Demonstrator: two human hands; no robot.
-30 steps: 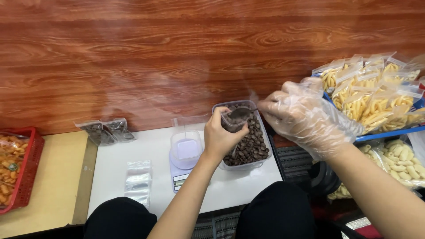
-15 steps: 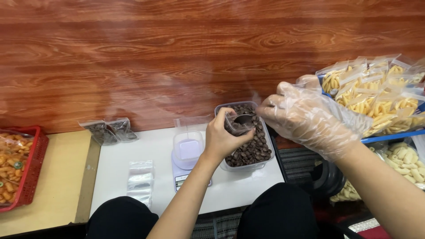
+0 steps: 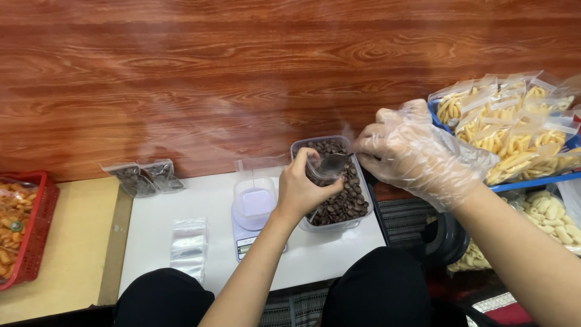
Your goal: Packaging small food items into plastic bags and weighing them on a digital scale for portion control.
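Observation:
My left hand [image 3: 304,189] holds a small clear plastic bag [image 3: 319,167] open over a clear tub of dark brown chips [image 3: 345,203]. My right hand [image 3: 417,151], in a clear plastic glove, grips a metal spoon [image 3: 336,162] whose bowl sits at the bag's mouth. The tub stands on the white table [image 3: 212,206] just right of a small scale [image 3: 251,227] that carries an empty clear container [image 3: 255,195].
Two filled bags of dark chips [image 3: 144,177] lie at the table's back left. A stack of empty clear bags [image 3: 189,241] lies near the front edge. A red basket of orange snacks [image 3: 21,227] stands far left. Bagged yellow snacks [image 3: 514,130] fill a blue tray on the right.
My right hand has come lower and closer to the bag, bringing the spoon to its mouth. My left hand still holds the bag over the tub.

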